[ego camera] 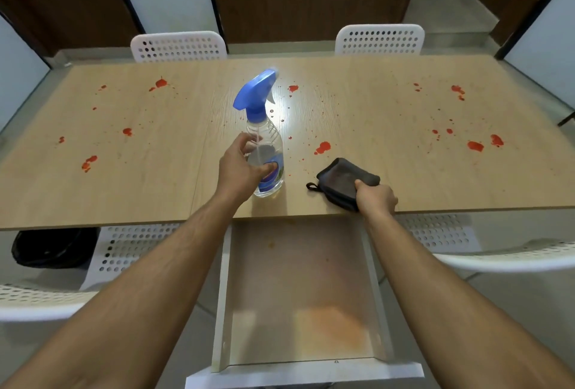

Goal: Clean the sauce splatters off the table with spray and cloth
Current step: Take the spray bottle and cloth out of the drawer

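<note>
A clear spray bottle [264, 136] with a blue trigger head stands upright on the wooden table [389, 114], near its front edge. My left hand [241, 169] grips the bottle's body. To the right, a folded dark grey cloth [340, 178] lies on the table, and my right hand [375, 197] holds its near corner at the table's edge. Red sauce splatters dot the tabletop: one blot [322, 147] just beyond the cloth, several at the left [89, 162] and several at the right [475, 146].
An open white drawer [224, 295] sticks out under the table's front edge, between my arms, with an orange stain inside. White perforated chairs stand at the far side [179, 45] and at both near sides. A black bag [53, 248] sits on the floor at the left.
</note>
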